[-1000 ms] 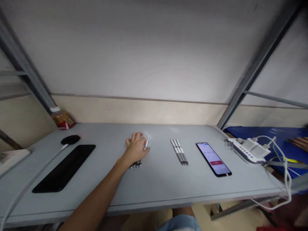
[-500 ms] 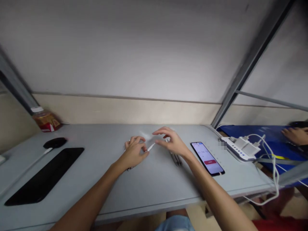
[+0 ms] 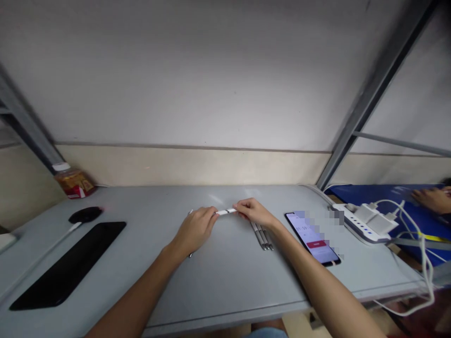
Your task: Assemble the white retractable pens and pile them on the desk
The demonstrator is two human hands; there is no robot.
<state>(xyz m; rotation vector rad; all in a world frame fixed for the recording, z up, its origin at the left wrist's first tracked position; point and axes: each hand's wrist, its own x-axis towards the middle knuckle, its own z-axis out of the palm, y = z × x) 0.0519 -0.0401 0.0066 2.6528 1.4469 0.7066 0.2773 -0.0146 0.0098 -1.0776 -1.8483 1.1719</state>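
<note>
A white pen [image 3: 226, 212] with a dark band in its middle is held level above the desk [image 3: 225, 277]. My left hand [image 3: 199, 227] pinches its left end, and my right hand [image 3: 254, 212] grips the right end. Several grey-and-white pens [image 3: 262, 237] lie side by side on the desk below my right wrist, partly hidden by it. Under my left hand, a small shiny tip [image 3: 190, 255] pokes out on the desk; the rest of that thing is covered.
To the right lie a lit phone [image 3: 313, 239] and a white power strip [image 3: 362, 225] with plugs and cables. On the left are a black tablet-like slab [image 3: 70, 265], a round black charger [image 3: 85, 215] and a bottle [image 3: 74, 182]. Another person's hand [image 3: 433, 199] rests on a blue surface.
My right hand has closed on the right end of the white pen, which my left hand held alone before. The view has shifted slightly.
</note>
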